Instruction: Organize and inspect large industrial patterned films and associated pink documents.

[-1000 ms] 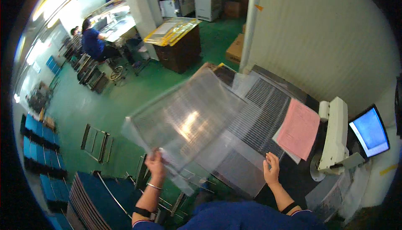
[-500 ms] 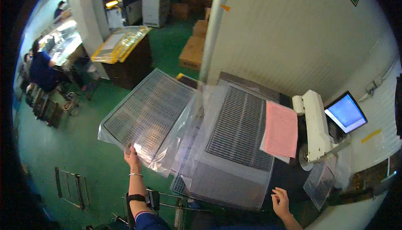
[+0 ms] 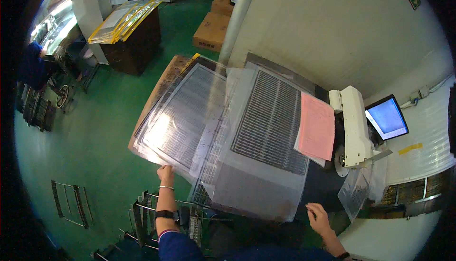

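My left hand (image 3: 166,173) is closed on the near edge of a clear plastic sheet. This patterned film sheet (image 3: 187,102) lies over the left side of the worktop, with a bright glare on its near left part. Beside it, a larger sheet with a dark striped pattern (image 3: 270,123) covers the middle of the worktop, its clear margin (image 3: 256,189) toward me. My right hand (image 3: 318,217) hovers off the near right edge of the worktop, holding nothing, fingers loosely bent and somewhat apart.
Pink paper (image 3: 316,127) rests on the striped sheet. A white bench machine (image 3: 356,128) and a monitor (image 3: 387,117) stand at right. Wire racks (image 3: 142,218) are near my left forearm. A pole (image 3: 241,18), cardboard boxes (image 3: 211,30) and a sheet-topped stand (image 3: 133,47) lie beyond.
The patterned sheet, held raised and tilted at left before, has come down and right onto the worktop. My left hand has moved slightly right with it. My head view has tilted downward.
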A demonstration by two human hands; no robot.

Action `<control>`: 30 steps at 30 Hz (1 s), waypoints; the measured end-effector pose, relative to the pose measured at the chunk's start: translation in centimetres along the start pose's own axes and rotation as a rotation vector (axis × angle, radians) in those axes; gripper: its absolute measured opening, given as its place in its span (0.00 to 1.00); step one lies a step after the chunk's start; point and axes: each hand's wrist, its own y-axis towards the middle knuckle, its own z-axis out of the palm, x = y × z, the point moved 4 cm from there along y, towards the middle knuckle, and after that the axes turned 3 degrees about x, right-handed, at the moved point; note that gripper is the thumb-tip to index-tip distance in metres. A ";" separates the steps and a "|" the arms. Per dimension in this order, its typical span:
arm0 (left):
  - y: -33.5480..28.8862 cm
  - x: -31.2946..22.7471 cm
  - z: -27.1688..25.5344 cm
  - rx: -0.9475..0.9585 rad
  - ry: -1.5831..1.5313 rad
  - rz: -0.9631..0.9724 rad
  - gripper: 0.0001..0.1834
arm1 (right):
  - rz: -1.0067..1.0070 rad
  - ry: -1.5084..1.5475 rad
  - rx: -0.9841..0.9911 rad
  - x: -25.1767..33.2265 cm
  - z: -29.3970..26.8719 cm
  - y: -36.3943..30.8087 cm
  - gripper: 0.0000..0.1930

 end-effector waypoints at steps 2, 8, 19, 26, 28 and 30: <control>-0.8 -1.8 -1.6 -0.065 0.308 0.285 0.10 | -0.035 0.011 0.060 1.2 0.2 2.8 0.14; -22.7 -17.5 4.3 0.451 0.382 0.753 0.14 | -0.126 -0.043 0.151 -0.1 2.6 10.2 0.27; -25.8 -14.0 11.4 0.374 0.921 0.651 0.36 | -0.092 -0.221 0.233 -2.1 5.0 11.9 0.40; -23.9 -13.3 9.7 0.290 0.911 0.784 0.33 | -0.181 -0.190 0.224 -2.8 4.7 12.1 0.40; -26.3 -13.9 10.0 0.175 0.957 0.936 0.25 | -0.198 -0.172 0.207 -3.2 4.9 11.8 0.40; -26.8 -13.8 10.3 0.174 0.971 0.886 0.20 | -0.196 -0.155 0.201 -3.4 4.7 12.0 0.40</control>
